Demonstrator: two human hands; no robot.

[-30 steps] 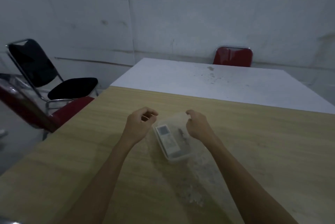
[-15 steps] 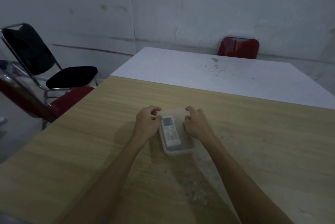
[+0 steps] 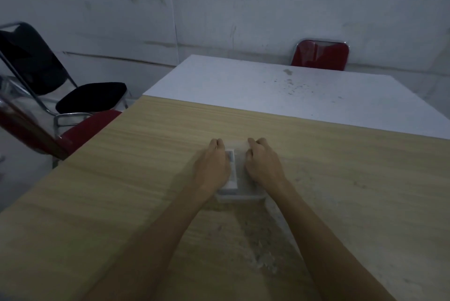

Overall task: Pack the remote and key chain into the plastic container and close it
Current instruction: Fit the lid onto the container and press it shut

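Container (image 3: 239, 194) — both hands (image 3: 213, 166) curled, pressing lid.

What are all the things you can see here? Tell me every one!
clear rectangular plastic container: one, see-through, on the wooden table between the two hands
white rectangular remote: one, white, inside the container
wood-grain table: one, tan, nearest
plain white table: one, white, beyond the wooden one
black padded metal-frame chair: one, black, far left
red padded chairs: two, red, one behind the white table, one at left
left hand: one, pressing on the container
right hand: one, pressing on the container
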